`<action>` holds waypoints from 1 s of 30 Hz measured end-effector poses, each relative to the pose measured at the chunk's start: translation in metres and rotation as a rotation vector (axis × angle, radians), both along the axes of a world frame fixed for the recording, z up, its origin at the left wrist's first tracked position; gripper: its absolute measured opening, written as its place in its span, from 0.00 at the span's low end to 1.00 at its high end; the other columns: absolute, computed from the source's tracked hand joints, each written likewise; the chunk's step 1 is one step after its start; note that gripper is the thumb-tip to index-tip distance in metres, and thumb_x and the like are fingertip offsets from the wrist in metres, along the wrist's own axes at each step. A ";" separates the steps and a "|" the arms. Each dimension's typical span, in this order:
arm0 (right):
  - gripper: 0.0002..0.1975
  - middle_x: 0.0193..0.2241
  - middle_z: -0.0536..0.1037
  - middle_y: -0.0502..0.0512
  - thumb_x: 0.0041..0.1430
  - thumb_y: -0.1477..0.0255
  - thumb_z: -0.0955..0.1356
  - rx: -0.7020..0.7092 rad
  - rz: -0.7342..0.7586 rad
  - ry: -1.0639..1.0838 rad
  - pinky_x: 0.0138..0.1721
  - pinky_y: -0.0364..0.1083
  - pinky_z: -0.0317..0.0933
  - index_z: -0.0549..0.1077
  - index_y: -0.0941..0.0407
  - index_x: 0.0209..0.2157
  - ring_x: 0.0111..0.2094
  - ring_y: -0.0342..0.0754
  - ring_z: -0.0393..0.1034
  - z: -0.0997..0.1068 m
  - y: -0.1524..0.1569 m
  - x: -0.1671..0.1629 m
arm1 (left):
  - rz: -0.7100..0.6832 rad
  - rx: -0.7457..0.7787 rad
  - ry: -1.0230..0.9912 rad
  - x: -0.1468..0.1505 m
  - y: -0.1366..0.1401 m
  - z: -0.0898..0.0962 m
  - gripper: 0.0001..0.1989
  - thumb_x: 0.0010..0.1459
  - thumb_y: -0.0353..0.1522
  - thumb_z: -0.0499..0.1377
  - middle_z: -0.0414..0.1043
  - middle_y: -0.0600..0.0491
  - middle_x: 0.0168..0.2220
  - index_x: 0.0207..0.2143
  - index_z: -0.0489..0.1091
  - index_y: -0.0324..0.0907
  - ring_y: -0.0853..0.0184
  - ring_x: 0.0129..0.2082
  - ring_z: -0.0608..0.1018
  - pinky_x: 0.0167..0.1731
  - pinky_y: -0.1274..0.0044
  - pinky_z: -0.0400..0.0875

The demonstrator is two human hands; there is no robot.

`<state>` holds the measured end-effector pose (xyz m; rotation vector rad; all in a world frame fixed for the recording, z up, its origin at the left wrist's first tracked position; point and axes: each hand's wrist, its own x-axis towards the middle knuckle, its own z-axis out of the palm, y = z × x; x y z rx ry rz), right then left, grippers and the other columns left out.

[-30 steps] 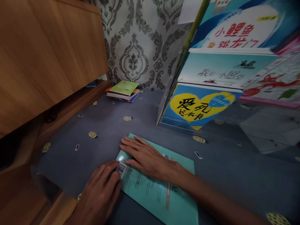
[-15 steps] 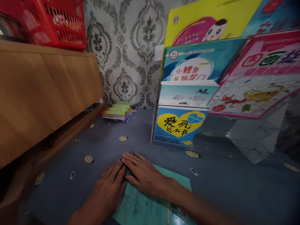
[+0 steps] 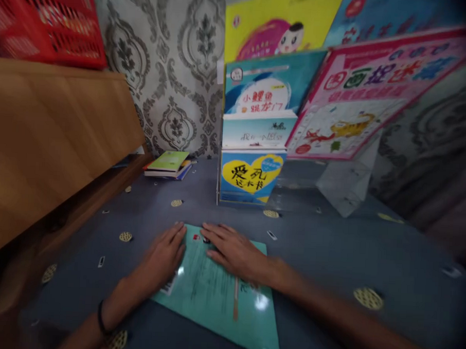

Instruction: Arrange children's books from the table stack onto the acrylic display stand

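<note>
A teal book [image 3: 212, 297] with a glossy cover lies flat on the blue-grey cloth, its printed side up. Small dark text, a barcode-like patch and a bright reflection show on it. My left hand [image 3: 164, 254] rests along its left edge near the far corner, fingers stretched out and fairly close together. Across the far part of the cover lies my right hand [image 3: 237, 253], palm down with fingers extended. Between the hands a strip of the cover is visible. Neither hand grips anything. A dark band circles my left wrist.
Past the book, a clear rack holds several picture books, among them a blue one with a yellow heart [image 3: 252, 176] and a pink one [image 3: 360, 97]. A small book stack [image 3: 167, 164] lies by the wall. A wooden cabinet [image 3: 60, 151] carrying a red basket [image 3: 62, 23] borders the left.
My hands have moved apart; earlier they met at the book's far left corner. More of the teal book shows. The view has shifted, so the rack appears further left.
</note>
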<state>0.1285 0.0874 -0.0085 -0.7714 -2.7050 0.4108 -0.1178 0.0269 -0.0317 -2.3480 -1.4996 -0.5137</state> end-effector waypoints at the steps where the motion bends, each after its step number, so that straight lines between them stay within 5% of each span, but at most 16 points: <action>1: 0.25 0.66 0.63 0.64 0.70 0.65 0.64 -0.001 -0.016 -0.017 0.66 0.61 0.56 0.63 0.55 0.66 0.66 0.57 0.60 0.001 -0.002 0.003 | -0.001 -0.017 0.009 -0.001 0.000 0.001 0.19 0.69 0.31 0.48 0.73 0.41 0.58 0.59 0.66 0.37 0.58 0.56 0.77 0.53 0.64 0.76; 11: 0.23 0.67 0.63 0.63 0.72 0.66 0.60 -0.037 -0.094 0.000 0.65 0.59 0.58 0.64 0.57 0.65 0.67 0.56 0.58 -0.007 -0.009 0.040 | -0.097 -0.136 0.022 0.010 -0.004 0.011 0.22 0.72 0.35 0.44 0.69 0.40 0.62 0.60 0.65 0.36 0.55 0.63 0.71 0.61 0.58 0.67; 19: 0.23 0.66 0.65 0.60 0.73 0.66 0.58 -0.015 -0.101 0.079 0.64 0.59 0.58 0.65 0.54 0.64 0.66 0.54 0.60 -0.018 -0.009 0.049 | -0.247 -0.387 0.118 0.046 -0.020 0.028 0.34 0.71 0.49 0.41 0.50 0.42 0.72 0.71 0.46 0.40 0.57 0.72 0.53 0.69 0.58 0.50; 30: 0.23 0.65 0.67 0.63 0.74 0.65 0.56 -0.085 -0.072 0.188 0.64 0.61 0.57 0.67 0.58 0.62 0.65 0.54 0.61 -0.023 -0.008 0.058 | -0.535 -0.462 0.227 0.079 -0.038 0.039 0.49 0.63 0.60 0.44 0.45 0.40 0.72 0.72 0.33 0.38 0.55 0.73 0.47 0.70 0.57 0.40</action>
